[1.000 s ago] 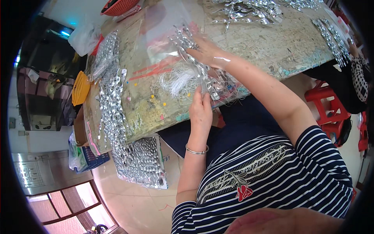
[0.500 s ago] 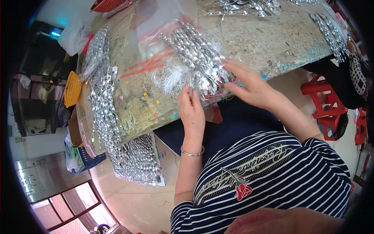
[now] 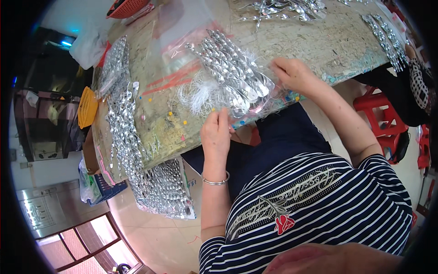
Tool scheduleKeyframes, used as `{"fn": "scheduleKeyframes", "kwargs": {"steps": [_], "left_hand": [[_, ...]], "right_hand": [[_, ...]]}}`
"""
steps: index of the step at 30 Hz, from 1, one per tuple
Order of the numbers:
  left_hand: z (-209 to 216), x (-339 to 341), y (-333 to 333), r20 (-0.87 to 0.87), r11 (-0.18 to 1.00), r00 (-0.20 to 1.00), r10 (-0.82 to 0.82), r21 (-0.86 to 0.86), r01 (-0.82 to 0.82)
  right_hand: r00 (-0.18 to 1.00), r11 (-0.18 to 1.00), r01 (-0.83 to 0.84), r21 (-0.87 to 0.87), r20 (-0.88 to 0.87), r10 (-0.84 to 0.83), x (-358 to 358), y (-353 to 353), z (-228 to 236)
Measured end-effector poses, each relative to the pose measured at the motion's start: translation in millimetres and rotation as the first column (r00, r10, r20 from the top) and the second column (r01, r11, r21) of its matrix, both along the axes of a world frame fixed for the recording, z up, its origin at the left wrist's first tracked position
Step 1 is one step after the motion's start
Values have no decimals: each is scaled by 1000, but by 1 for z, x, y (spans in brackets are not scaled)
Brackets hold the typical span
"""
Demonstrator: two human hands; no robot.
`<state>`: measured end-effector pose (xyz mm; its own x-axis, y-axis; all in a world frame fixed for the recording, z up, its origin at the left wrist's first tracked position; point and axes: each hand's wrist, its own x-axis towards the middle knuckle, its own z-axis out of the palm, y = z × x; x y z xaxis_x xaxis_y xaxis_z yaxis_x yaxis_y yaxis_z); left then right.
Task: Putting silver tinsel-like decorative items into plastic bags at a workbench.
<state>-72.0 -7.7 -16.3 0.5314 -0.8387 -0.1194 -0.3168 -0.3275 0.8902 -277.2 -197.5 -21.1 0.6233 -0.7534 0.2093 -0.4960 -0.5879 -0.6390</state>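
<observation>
A bundle of shiny silver twisted strips (image 3: 235, 68) lies on the worn table near its front edge, with a clear plastic bag (image 3: 269, 84) around its near end. My left hand (image 3: 216, 132) pinches the bag's near left corner between thumb and fingers. On the other side, my right hand (image 3: 294, 75) has its fingers closed on the bag's right edge. A tangle of thin white strings (image 3: 196, 96) spreads left of the bundle. Just beyond it, flat clear bags with red bands (image 3: 175, 41) lie on the tabletop.
More silver strips (image 3: 121, 123) hang over the table's left edge. A yellow basket (image 3: 86, 107) stands beside them, and a red basket (image 3: 122, 7) is at the far left. Silver strands (image 3: 292, 9) lie at the far side. Red stools (image 3: 376, 109) stand right, near another person's sleeve (image 3: 419, 84).
My right hand has moved from open beside the strips to gripping the bag's right edge. The left hand has shifted slightly left and nearer. The bag now looks pulled wider.
</observation>
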Motion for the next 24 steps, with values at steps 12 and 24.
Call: {"fn": "scheduleKeyframes", "kwargs": {"steps": [12,24], "left_hand": [[120,42,-66,-159,916,987,25,-393,-87],[-21,-30,-43,251,977,960,-123,-140,162]], "right_hand": [[951,960,-275,-59,128,280,30,-111,163],[1000,990,5,141,9,-7,-37,-42,21]]}}
